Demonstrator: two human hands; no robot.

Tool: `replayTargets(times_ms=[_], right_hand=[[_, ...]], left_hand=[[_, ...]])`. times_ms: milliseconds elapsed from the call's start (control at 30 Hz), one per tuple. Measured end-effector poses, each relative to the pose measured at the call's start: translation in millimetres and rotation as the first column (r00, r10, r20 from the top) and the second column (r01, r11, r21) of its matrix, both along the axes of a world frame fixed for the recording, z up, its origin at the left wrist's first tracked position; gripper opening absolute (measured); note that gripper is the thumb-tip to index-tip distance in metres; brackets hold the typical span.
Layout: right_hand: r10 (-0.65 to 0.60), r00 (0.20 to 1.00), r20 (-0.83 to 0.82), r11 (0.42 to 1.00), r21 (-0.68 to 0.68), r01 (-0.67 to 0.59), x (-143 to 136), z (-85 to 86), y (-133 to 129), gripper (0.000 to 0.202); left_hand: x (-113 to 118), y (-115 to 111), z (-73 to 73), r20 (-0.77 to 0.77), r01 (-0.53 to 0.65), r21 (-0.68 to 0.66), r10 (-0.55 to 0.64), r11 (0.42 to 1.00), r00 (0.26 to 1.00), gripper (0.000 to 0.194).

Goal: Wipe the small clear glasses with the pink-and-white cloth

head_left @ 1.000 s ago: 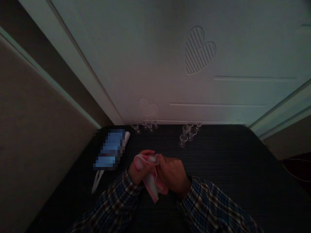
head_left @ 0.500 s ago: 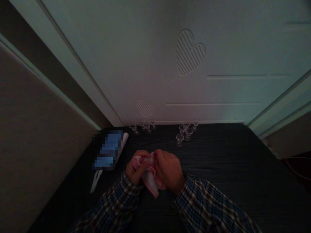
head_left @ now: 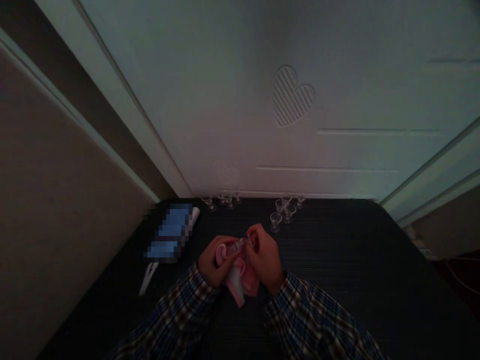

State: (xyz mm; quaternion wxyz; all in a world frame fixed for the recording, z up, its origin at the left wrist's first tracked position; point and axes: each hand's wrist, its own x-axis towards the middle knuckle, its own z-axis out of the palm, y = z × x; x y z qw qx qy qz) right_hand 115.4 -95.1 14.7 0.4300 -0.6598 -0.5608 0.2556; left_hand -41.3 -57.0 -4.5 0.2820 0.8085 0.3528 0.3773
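With the pink-and-white fabric cloth [head_left: 236, 285] bunched in the curled fingers of the left hand [head_left: 213, 261], the small clear glass object [head_left: 239, 245] at its upper edge, pinched by the right hand [head_left: 267, 257], is best turned lightly.

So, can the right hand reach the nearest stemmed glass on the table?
Probably yes: no object shows between the right hand and that stemmed glass, though the fingers are at the pink cloth.

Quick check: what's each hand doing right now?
Left hand: closed on the pink cloth and a small clear glass.
Right hand: fingers pinched at the glass; exact grip cannot be told.
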Motion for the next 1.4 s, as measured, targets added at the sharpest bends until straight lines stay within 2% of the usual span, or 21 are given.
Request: replayTargets(times_ms=[267,533,700,867,1067,1200,1267,1333,1400], right_hand=[[0.088,0.996,0.021,0.996,-0.015,-0.087,8.4,-6.9,6.2,0.031],[0.207,0.973,0.098,0.978,0.016,-0.209,14.7,-7.3,8.8,0.017],[0.243,0.968,0.066,0.970,-0.009,-0.243,18.4,-14.0,7.9,0.015],[0.292,0.956,0.027,0.955,-0.065,-0.289,22.5,-15.8,7.3,0.010],[0.297,0.951,0.091,0.953,-0.086,-0.289,21.5,-14.7,5.9,0.011],[0.271,0.961,0.051,0.958,-0.114,-0.264,20.4,-13.2,6.8,0.015],[0.271,0.962,0.027,0.956,-0.121,-0.266,19.9,-13.4,7.9,0.014],[0.251,0.968,0.022,0.963,-0.108,-0.248,18.0,-15.2,9.7,0.014],[0.251,0.967,0.032,0.963,-0.106,-0.246,14.4,-17.3,12.4,0.015]], left_hand=[[0.5,1.0,-6.2,0.028,-0.106,-0.086,0.109,0.991,0.994,0.024],[1.1,7.5,-15.3,0.047,-0.219,-0.154,0.228,0.964,0.973,0.026],[9.6,3.4,-11.1,0.108,-0.282,-0.192,0.306,0.940,0.946,0.024],[14.9,-0.9,-4.1,0.107,-0.259,-0.190,0.283,0.947,0.953,0.022],[21.8,-2.9,-8.8,0.164,-0.259,-0.235,0.301,0.937,0.940,0.025],[29.0,-5.8,-9.2,0.278,-0.331,-0.255,0.397,0.909,0.875,0.027],[29.6,-8.5,-9.8,0.305,-0.327,-0.286,0.409,0.901,0.860,0.028],[27.2,-10.5,-14.3,0.210,-0.232,-0.375,0.325,0.898,0.922,0.025],[23.6,-10.7,-22.5,0.196,-0.198,-0.433,0.306,0.880,0.932,0.025]])
